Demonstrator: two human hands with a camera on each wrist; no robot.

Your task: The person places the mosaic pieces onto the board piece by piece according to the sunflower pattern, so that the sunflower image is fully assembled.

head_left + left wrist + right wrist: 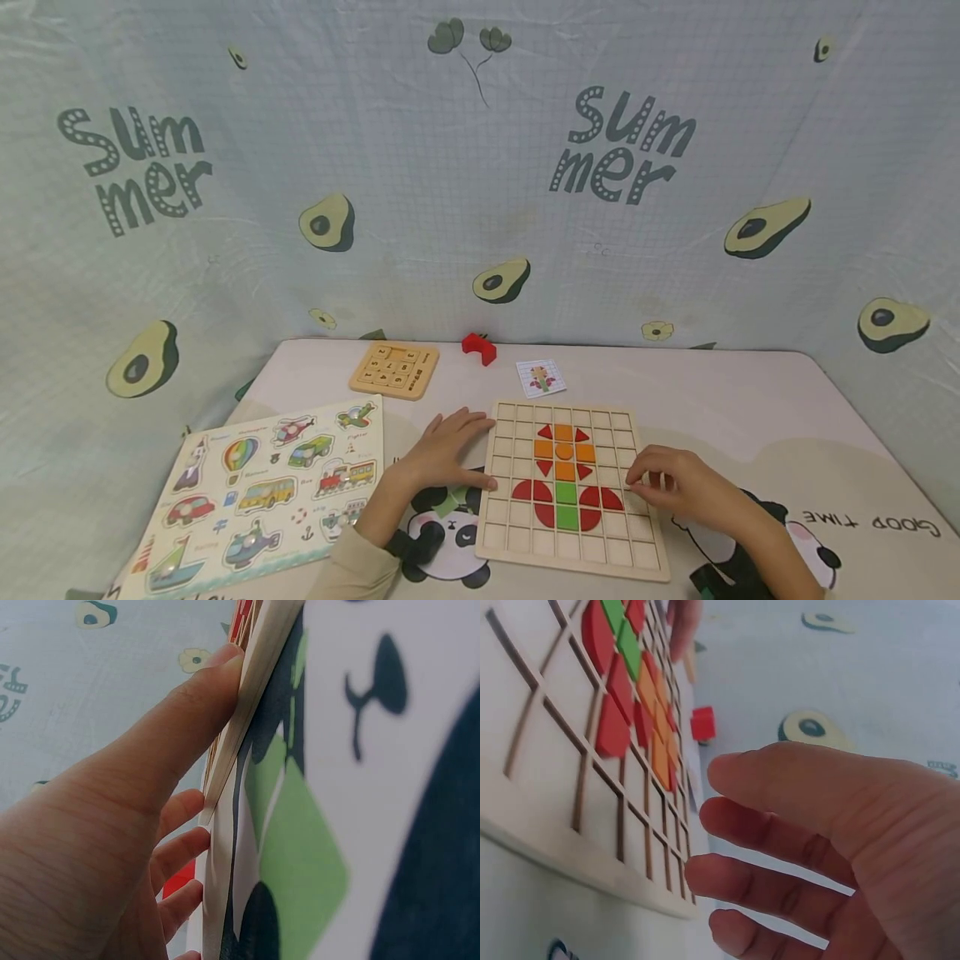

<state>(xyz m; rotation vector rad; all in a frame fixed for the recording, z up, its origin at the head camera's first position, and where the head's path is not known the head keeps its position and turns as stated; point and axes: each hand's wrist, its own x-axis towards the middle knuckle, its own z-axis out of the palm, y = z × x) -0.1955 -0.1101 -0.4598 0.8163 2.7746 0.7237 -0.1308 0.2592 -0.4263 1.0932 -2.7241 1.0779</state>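
Observation:
A wooden grid board [525, 542] lies at the front of the table. Red, orange and green tiles fill the middle of its grid: an orange cross with red triangles on top, green squares [567, 506] below, and red curved pieces either side. My left hand [442, 454] touches the board's left edge, its thumb and fingers spread along it; the left wrist view shows the thumb [202, 697] against the wooden side. Over the right edge is my right hand [678, 483]. Its fingers [757, 881] are loosely bent, with nothing visible between them.
Behind the board lies a small pattern card [541, 379] with a similar coloured figure. Red pieces [480, 348] sit at the table's back edge, right of a wooden number puzzle [393, 370]. To the left is a vehicle picture puzzle [300, 500]. A printed curtain hangs behind.

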